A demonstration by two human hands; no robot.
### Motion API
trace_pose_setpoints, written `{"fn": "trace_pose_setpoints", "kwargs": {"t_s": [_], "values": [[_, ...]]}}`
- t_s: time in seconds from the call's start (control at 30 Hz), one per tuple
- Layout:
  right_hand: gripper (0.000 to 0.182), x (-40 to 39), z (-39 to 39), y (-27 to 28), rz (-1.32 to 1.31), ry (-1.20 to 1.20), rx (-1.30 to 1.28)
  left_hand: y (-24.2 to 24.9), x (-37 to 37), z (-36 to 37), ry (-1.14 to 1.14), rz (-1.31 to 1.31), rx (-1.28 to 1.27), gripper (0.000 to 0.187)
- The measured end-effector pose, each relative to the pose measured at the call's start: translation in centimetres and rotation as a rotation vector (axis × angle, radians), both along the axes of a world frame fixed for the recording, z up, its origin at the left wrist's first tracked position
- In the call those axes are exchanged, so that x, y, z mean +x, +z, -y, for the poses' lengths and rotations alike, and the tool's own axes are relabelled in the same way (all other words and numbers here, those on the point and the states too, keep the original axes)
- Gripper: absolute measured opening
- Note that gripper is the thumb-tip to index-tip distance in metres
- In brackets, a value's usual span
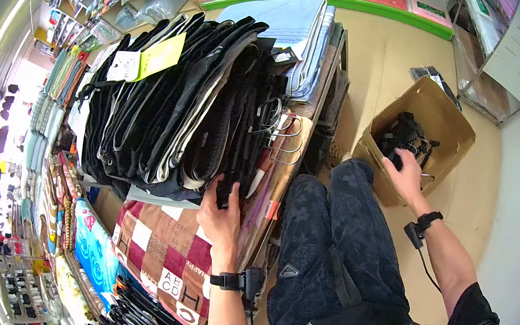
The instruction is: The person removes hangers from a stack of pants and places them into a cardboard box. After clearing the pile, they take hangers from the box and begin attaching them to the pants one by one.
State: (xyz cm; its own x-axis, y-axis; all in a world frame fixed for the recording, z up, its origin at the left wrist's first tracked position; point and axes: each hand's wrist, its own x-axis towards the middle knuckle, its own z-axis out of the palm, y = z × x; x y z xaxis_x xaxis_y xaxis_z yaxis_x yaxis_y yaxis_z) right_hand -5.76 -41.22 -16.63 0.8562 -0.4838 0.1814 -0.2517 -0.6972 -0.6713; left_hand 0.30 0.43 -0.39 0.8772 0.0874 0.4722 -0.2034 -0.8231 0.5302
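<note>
My left hand (220, 219) pinches the stacked black trousers (166, 116); my right hand (404, 176), loosely curled, is at the open brown cardboard box (449, 147).

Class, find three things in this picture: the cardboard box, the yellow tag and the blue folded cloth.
Cardboard box (444, 147): head view, inner side wall.
Yellow tag (161, 55): head view, middle.
Blue folded cloth (282, 16): head view, top surface.
</note>
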Motion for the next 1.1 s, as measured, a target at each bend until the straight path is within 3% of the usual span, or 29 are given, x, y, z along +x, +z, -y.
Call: {"fn": "trace_pose_setpoints", "kwargs": {"t_s": [0.23,0.37,0.5,0.57,0.63,0.7,0.83,0.9,1.1], "values": [[0.037,10.0,-12.5,10.4,0.214,0.434,0.725,-0.1,0.0,-0.3,-0.011,0.005,-0.007,0.036],[0.037,13.6,-15.6,16.3,0.489,0.577,0.311,-0.5,-0.1,-0.1,0.003,0.018,-0.051,0.036],[0.034,15.2,-15.8,16.6,0.337,0.653,0.180,-0.3,-0.3,0.2,0.007,0.014,-0.029,0.035],[0.031,15.2,-15.7,16.6,0.253,0.596,0.308,-0.6,-0.2,0.0,0.001,0.023,-0.037,0.035],[0.031,15.4,-15.8,16.5,0.339,0.632,0.276,-0.8,-0.2,0.0,0.000,0.029,-0.047,0.035],[0.035,15.3,-15.5,16.7,-0.002,0.621,0.507,-0.8,-0.3,0.0,-0.001,0.038,-0.035,0.034],[0.042,16.8,-16.5,14.0,0.282,0.658,0.575,-0.7,-0.2,-0.1,-0.015,0.058,-0.041,0.034],[0.046,17.0,-16.6,13.9,0.144,0.649,1.013,-0.7,-0.2,0.0,-0.009,0.058,-0.032,0.034],[0.043,17.4,-17.1,13.1,0.237,0.682,0.942,-0.8,-0.2,-0.1,-0.012,0.034,-0.060,0.034]]}}
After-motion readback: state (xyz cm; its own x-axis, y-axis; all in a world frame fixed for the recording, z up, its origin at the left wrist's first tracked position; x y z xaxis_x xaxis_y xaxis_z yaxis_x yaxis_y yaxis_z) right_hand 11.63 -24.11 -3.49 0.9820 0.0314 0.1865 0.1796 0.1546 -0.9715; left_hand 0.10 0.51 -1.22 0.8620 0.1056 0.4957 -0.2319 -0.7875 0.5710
